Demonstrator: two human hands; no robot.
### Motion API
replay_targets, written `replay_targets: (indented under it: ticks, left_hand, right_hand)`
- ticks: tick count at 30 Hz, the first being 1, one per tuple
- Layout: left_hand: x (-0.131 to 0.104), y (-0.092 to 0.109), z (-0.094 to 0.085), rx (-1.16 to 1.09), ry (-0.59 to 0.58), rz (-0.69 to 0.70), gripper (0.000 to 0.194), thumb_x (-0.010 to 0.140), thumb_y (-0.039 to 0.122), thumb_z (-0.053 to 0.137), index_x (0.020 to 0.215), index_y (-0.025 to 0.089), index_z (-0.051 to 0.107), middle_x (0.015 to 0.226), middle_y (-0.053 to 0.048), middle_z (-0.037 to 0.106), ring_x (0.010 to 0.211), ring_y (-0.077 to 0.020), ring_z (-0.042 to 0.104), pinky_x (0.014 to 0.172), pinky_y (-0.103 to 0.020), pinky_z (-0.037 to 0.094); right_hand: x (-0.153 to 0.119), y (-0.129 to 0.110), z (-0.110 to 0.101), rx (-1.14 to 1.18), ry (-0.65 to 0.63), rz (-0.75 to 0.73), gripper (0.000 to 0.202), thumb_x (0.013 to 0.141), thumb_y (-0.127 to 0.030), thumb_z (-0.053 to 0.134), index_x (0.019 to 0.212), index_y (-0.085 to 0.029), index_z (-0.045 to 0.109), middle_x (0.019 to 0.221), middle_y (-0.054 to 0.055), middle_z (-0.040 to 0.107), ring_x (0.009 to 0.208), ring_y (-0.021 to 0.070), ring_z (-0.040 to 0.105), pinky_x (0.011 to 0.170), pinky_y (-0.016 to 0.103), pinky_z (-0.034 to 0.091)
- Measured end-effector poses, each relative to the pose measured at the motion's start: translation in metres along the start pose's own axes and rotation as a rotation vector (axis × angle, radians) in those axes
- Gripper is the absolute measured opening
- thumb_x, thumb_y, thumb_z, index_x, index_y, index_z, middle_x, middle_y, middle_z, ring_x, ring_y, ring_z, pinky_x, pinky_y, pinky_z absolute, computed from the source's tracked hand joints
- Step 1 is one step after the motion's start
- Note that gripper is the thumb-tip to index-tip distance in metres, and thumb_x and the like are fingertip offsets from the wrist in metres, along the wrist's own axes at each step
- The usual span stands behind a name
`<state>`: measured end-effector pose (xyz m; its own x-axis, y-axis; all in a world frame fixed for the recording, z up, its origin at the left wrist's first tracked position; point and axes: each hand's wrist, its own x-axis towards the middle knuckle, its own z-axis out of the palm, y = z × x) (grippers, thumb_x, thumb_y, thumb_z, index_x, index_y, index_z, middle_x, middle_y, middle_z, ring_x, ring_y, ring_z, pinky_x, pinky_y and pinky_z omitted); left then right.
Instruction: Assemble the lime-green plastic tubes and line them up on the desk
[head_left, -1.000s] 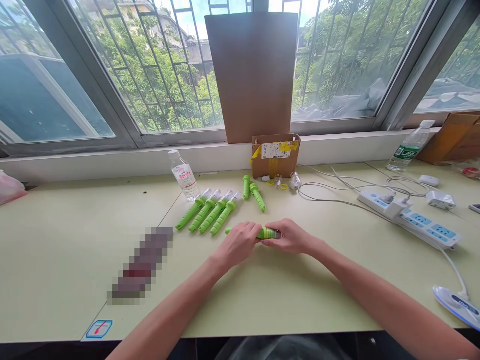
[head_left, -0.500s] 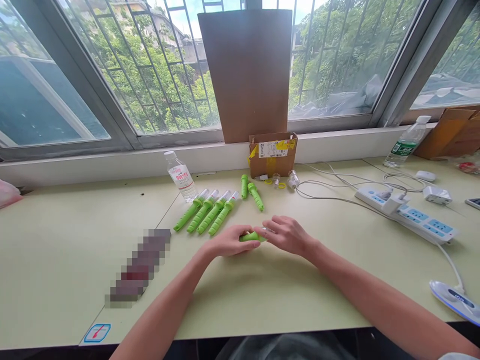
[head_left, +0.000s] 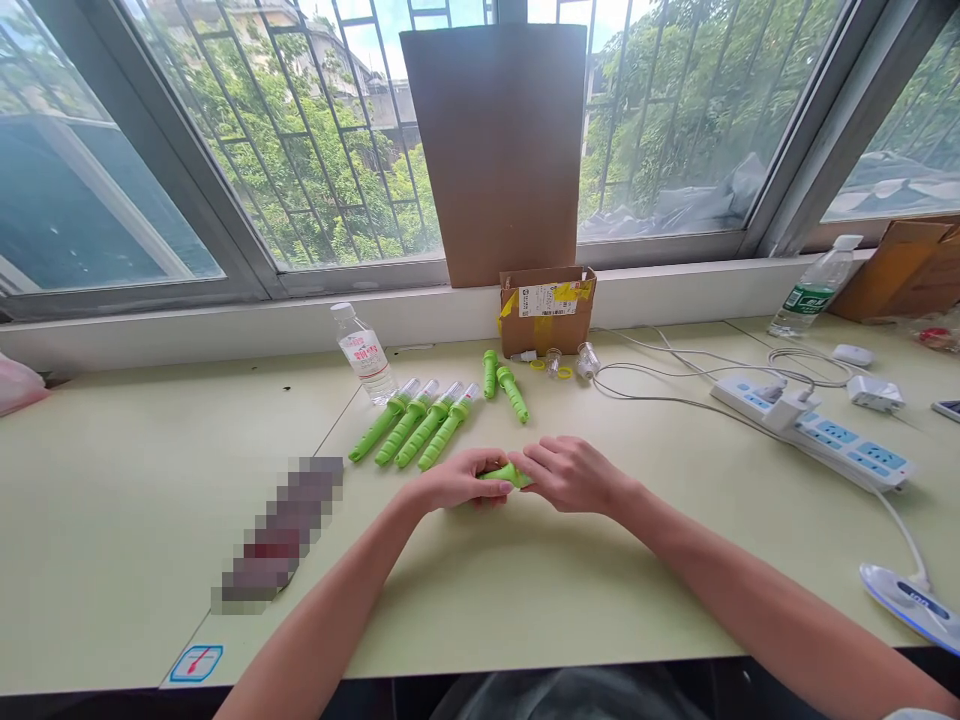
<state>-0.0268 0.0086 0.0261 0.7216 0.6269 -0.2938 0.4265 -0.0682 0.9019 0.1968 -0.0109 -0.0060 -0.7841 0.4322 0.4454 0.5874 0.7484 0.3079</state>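
My left hand (head_left: 469, 478) is closed around a green plastic stick (head_left: 501, 474), held nearly level just over the table. My right hand (head_left: 566, 474) pinches the stick's right end, and its fingers cover that tip. Beyond my left hand lies a slanted row of several green ribbed sticks (head_left: 442, 430) with clear caps on their far ends. Two green pieces without clear caps, a short one (head_left: 490, 374) and a longer ribbed one (head_left: 513, 394), lie farther back. Near the carton are clear plastic cups (head_left: 587, 360) and yellow rings (head_left: 564, 373).
A small cardboard box (head_left: 547, 310) stands at the back by the window sill. Water bottles stand at left (head_left: 364, 355) and right (head_left: 815, 287). A power strip (head_left: 814, 430) with cables occupies the right side. A blurred dark object (head_left: 277, 535) lies left of my forearm.
My right fingers have closed in over the stick's right end, hiding the clear part that showed there before. The stick stays in my left hand; the other pieces have not moved.
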Motion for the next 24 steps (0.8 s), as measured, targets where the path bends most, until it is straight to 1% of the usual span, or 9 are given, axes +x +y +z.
replay_targets:
  ticks: [4, 10, 13, 16, 17, 19, 21, 22, 24]
  left_hand:
    - [-0.002, 0.001, 0.003, -0.024, 0.004, -0.007, 0.039, 0.077, 0.050, 0.061, 0.099, 0.018, 0.054, 0.076, 0.001, 0.055, 0.071, -0.0128, 0.056, 0.060, -0.024, 0.045]
    - [-0.002, 0.001, 0.011, 0.023, 0.036, -0.009, 0.041, 0.078, 0.052, 0.059, 0.099, 0.017, 0.054, 0.076, 0.000, 0.059, 0.063, -0.0125, 0.058, 0.057, -0.025, 0.045]
    - [-0.005, 0.005, 0.012, 0.099, 0.074, -0.006, 0.040, 0.078, 0.053, 0.058, 0.097, 0.018, 0.054, 0.076, 0.000, 0.058, 0.056, -0.0099, 0.053, 0.052, -0.023, 0.041]
    - [-0.009, 0.009, 0.011, 0.161, 0.085, -0.065, 0.042, 0.079, 0.057, 0.054, 0.097, 0.019, 0.052, 0.070, 0.002, 0.055, 0.051, -0.0094, 0.049, 0.046, -0.022, 0.036]
    - [-0.009, 0.010, 0.011, 0.192, 0.081, -0.083, 0.042, 0.079, 0.057, 0.053, 0.095, 0.019, 0.052, 0.067, 0.003, 0.053, 0.050, -0.0093, 0.047, 0.045, -0.022, 0.034]
    - [-0.009, 0.011, 0.011, 0.298, 0.048, -0.082, 0.037, 0.076, 0.055, 0.057, 0.081, 0.018, 0.051, 0.061, 0.004, 0.048, 0.049, -0.0088, 0.043, 0.045, -0.022, 0.031]
    - [-0.006, 0.008, 0.013, 0.476, 0.047, -0.049, 0.032, 0.075, 0.045, 0.059, 0.066, 0.017, 0.046, 0.056, 0.005, 0.043, 0.050, -0.0085, 0.040, 0.047, -0.023, 0.027]
    - [-0.003, 0.006, 0.015, 0.588, 0.111, -0.044, 0.029, 0.076, 0.038, 0.056, 0.061, 0.017, 0.044, 0.054, 0.004, 0.041, 0.049, -0.0089, 0.038, 0.047, -0.024, 0.025]
    - [0.002, 0.002, 0.019, 0.846, 0.335, -0.065, 0.022, 0.075, 0.026, 0.050, 0.056, 0.017, 0.043, 0.052, 0.002, 0.041, 0.049, -0.0109, 0.039, 0.048, -0.026, 0.022]
  right_hand:
    - [-0.001, 0.002, -0.004, -0.026, 0.009, -0.031, 0.034, 0.098, -0.038, 0.034, 0.112, -0.013, 0.054, 0.077, 0.005, 0.057, 0.064, 0.0149, 0.045, 0.052, 0.031, 0.022]
    - [-0.005, 0.003, -0.002, -0.061, -0.002, -0.051, 0.039, 0.098, -0.042, 0.032, 0.112, -0.014, 0.054, 0.073, 0.004, 0.056, 0.059, 0.0140, 0.043, 0.051, 0.031, 0.019]
    - [-0.006, 0.002, -0.001, -0.062, 0.031, -0.047, 0.038, 0.097, -0.042, 0.033, 0.112, -0.014, 0.053, 0.071, 0.003, 0.056, 0.057, 0.0136, 0.042, 0.051, 0.031, 0.017]
    - [-0.006, 0.003, 0.001, -0.044, 0.076, -0.041, 0.035, 0.096, -0.042, 0.035, 0.111, -0.015, 0.053, 0.072, 0.003, 0.057, 0.059, 0.0138, 0.043, 0.052, 0.031, 0.018]
    - [-0.005, 0.004, 0.001, -0.042, 0.089, -0.041, 0.034, 0.096, -0.042, 0.036, 0.110, -0.016, 0.053, 0.072, 0.002, 0.057, 0.059, 0.0139, 0.043, 0.052, 0.031, 0.018]
    - [-0.004, 0.005, 0.003, -0.054, 0.109, -0.053, 0.034, 0.096, -0.044, 0.037, 0.108, -0.017, 0.054, 0.072, 0.002, 0.057, 0.059, 0.0137, 0.043, 0.053, 0.031, 0.018]
    - [-0.002, 0.005, 0.004, -0.077, 0.117, -0.062, 0.035, 0.096, -0.045, 0.037, 0.109, -0.017, 0.053, 0.071, 0.002, 0.057, 0.058, 0.0132, 0.042, 0.054, 0.031, 0.017]
    - [-0.002, 0.005, 0.005, -0.087, 0.115, -0.059, 0.036, 0.096, -0.046, 0.036, 0.109, -0.016, 0.053, 0.070, 0.002, 0.056, 0.057, 0.0130, 0.041, 0.054, 0.031, 0.017]
    - [-0.001, 0.005, 0.006, -0.102, 0.101, -0.040, 0.039, 0.096, -0.046, 0.034, 0.108, -0.015, 0.054, 0.068, 0.002, 0.056, 0.056, 0.0128, 0.042, 0.054, 0.032, 0.016]
